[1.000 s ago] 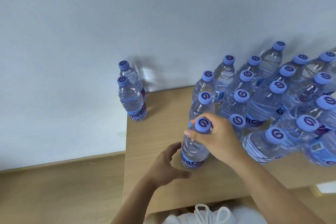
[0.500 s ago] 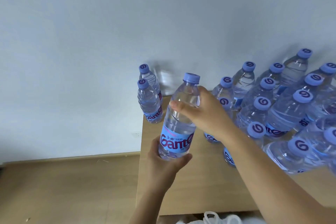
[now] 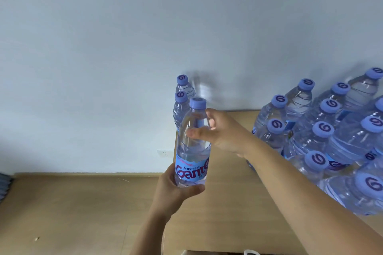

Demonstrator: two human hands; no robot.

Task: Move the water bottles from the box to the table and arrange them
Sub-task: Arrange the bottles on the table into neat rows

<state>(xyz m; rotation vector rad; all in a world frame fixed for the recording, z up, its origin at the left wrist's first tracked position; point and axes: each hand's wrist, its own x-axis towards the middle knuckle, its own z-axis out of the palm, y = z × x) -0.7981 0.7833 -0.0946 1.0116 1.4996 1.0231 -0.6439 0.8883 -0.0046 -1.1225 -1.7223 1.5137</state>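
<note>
Holding bottle (image 3: 191, 147) airborne: left hand (image 3: 176, 190) clamped low, right hand (image 3: 219, 132) pinching shoulder; risks toppling pair (image 3: 182, 101) at 12 o'clock.

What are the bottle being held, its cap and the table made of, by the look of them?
Bottle: clear, glossy thin plastic; the fingers show through it. Its blue label looks like printed plastic film.
Cap: opaque matte lilac plastic, it seems.
Table: light wood or wood-look laminate, smooth and matte; which one cannot be told.
</note>
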